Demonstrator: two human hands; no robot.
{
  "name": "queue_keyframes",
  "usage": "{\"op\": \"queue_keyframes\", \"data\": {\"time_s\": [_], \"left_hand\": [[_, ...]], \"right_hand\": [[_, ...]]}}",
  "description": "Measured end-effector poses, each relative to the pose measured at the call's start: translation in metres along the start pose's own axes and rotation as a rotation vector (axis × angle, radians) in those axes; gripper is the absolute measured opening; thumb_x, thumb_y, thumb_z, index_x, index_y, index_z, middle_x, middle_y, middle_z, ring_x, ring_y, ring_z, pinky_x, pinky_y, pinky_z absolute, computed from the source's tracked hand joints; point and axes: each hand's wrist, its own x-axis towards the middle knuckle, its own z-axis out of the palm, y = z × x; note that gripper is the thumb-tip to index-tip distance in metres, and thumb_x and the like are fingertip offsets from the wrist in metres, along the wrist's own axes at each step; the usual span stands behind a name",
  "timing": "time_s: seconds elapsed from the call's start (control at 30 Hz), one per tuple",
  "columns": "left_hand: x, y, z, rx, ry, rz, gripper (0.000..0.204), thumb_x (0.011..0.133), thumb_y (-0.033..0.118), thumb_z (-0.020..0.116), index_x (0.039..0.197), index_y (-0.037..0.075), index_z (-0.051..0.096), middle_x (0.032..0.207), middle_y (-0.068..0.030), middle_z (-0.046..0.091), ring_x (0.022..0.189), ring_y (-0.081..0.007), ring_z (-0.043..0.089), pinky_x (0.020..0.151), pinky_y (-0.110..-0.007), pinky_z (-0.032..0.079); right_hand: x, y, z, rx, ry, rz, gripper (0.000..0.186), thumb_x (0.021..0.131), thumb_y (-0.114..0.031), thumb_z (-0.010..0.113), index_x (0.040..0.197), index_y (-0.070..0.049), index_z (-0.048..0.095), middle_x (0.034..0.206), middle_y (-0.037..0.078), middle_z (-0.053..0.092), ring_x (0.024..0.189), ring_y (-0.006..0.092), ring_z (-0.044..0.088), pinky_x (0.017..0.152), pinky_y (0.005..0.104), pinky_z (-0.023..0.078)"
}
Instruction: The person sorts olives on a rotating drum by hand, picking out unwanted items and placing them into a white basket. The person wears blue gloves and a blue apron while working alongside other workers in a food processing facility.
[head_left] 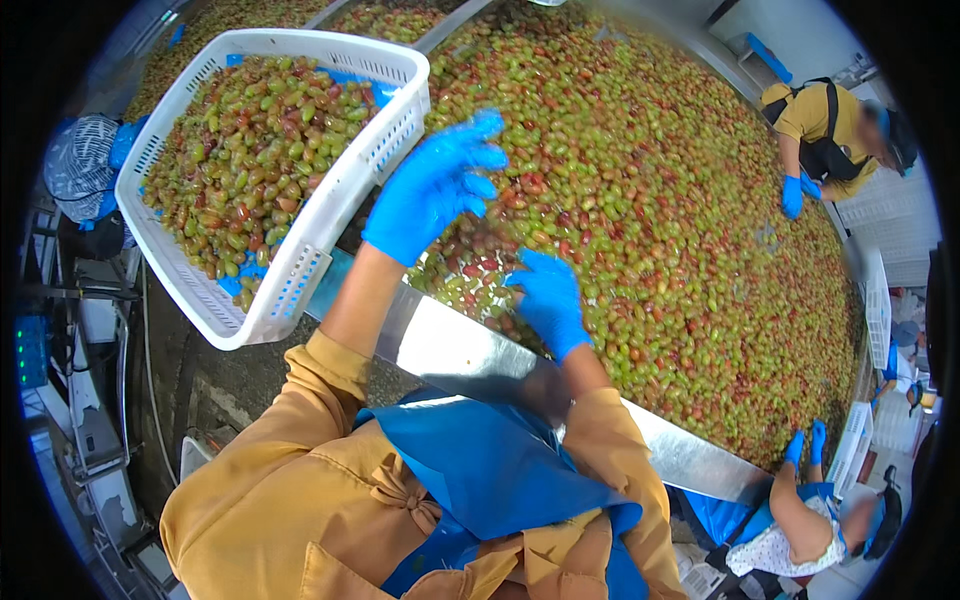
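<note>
My left hand (440, 185) in a blue glove is raised beside the right end of a white plastic basket (393, 135), its fingers apart and bent, holding nothing. Red and green grapes (240, 180) are heaped in the basket over blue lining. My gloved right hand (545, 300) rests low at the near edge of the wide spread of grapes (680, 250), fingers loosely bent and apart among the fruit; their tips are partly hidden. A few pale gaps show between the grapes left of that hand. A steel rim (440, 340) runs below both hands.
A co-worker in yellow (830, 130) works at the upper right; another (800, 530) reaches in at the lower right. A person in a patterned cap (85, 165) is at the left. Metal frames (105, 450) stand at the left; white crates (855, 450) are at the right.
</note>
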Motion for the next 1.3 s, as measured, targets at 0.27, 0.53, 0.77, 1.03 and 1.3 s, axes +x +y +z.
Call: {"op": "queue_keyframes", "data": {"time_s": [0.27, 0.53, 0.77, 1.03, 1.3], "left_hand": [[0.021, -0.097, -0.171, 1.537, 0.252, -0.043, 0.048, 0.084, 0.022, 0.064, 0.129, 0.010, 0.052, 0.132, -0.0157, 0.049, 0.121, -0.0308, 0.047, 0.102, -0.039, 0.038], [0.042, -0.109, -0.193, 1.887, 0.310, -0.313, 0.064, 0.082, 0.033, 0.066, 0.138, 0.015, 0.039, 0.141, -0.0162, 0.038, 0.124, -0.0367, 0.042, 0.101, -0.044, 0.039], [0.055, -0.102, -0.191, 1.817, 0.189, -0.345, 0.071, 0.081, 0.039, 0.067, 0.137, 0.007, 0.038, 0.129, -0.0253, 0.045, 0.117, -0.0397, 0.047, 0.097, -0.044, 0.042], [0.045, -0.102, -0.240, 1.637, 0.182, -0.312, 0.067, 0.085, 0.041, 0.062, 0.139, 0.008, 0.037, 0.130, -0.0156, 0.051, 0.111, -0.0293, 0.055, 0.090, -0.039, 0.047], [0.023, -0.084, -0.114, -0.015, 0.098, -0.387, 0.054, 0.093, 0.033, 0.053, 0.136, 0.003, 0.039, 0.113, -0.0090, 0.058, 0.080, -0.0136, 0.060, 0.060, -0.023, 0.050]], "right_hand": [[-0.109, 0.142, -0.077, -0.375, 0.202, 0.451, 0.013, 0.064, -0.014, 0.071, 0.078, -0.012, 0.072, 0.124, 0.013, 0.056, 0.105, 0.0315, 0.056, 0.080, 0.0415, 0.050], [-0.153, 0.170, -0.100, -0.354, 0.288, 0.784, 0.007, 0.074, -0.008, 0.064, 0.080, -0.007, 0.068, 0.123, 0.015, 0.056, 0.108, 0.0322, 0.056, 0.086, 0.0413, 0.048], [-0.105, 0.078, -0.048, 0.403, 0.397, 0.639, 0.011, 0.083, -0.010, 0.058, 0.089, -0.006, 0.066, 0.104, 0.012, 0.065, 0.101, 0.0278, 0.061, 0.084, 0.0357, 0.047], [-0.057, 0.016, 0.014, 0.640, 0.336, 0.483, 0.018, 0.087, -0.019, 0.059, 0.099, -0.008, 0.067, 0.095, 0.009, 0.066, 0.089, 0.0226, 0.063, 0.079, 0.0329, 0.049], [0.009, -0.037, 0.046, 1.748, 0.136, 0.532, 0.039, 0.095, -0.030, 0.049, 0.119, 0.000, 0.054, 0.115, 0.012, 0.060, 0.106, 0.0257, 0.060, 0.088, 0.0371, 0.050]]}}
